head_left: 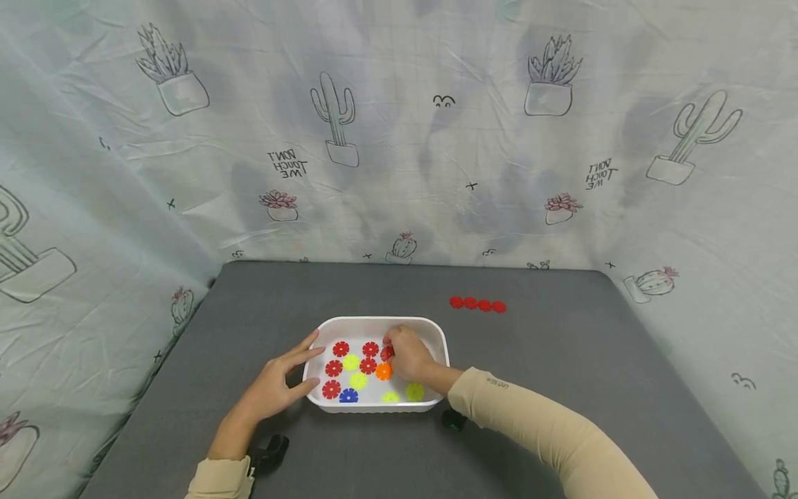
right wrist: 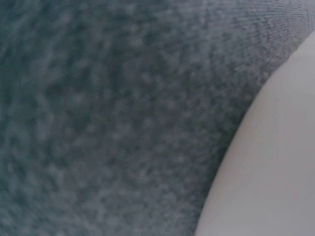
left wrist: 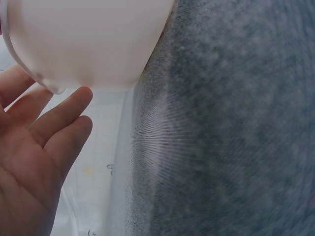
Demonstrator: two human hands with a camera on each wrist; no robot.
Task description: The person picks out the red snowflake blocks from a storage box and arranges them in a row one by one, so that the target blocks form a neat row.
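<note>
- Head view: a white tub (head_left: 436,333) sits on the grey table (head_left: 561,388), near the front edge and a little left of centre; inside lie flat toothed discs in red, yellow, orange and blue.
- The right hand (head_left: 408,353) reaches into the tub at about 2 o'clock of its inside; its fingers are curled and pinch a red disc (head_left: 387,353); how firmly, I cannot tell.
- An orange disc (head_left: 383,371) lies just at 7 o'clock of that hand, a red one (head_left: 368,365) beside it; a blue disc (head_left: 348,396) rests near the tub's front wall at 7 o'clock.
- The left hand (head_left: 277,381) lies at the tub's 9 o'clock side; fingers straight and relaxed, tips touching the outer wall, thumb against the near corner; it grasps nothing.
- Left wrist view: the fingertips (left wrist: 74,105) meet the tub's rim (left wrist: 54,88) from outside.
- A row of four joined red discs (head_left: 477,304) lies on the table at 1 o'clock from the tub, well apart.
- Right wrist view: only blurred grey cloth and a white wall; the fingers are out of sight there.
</note>
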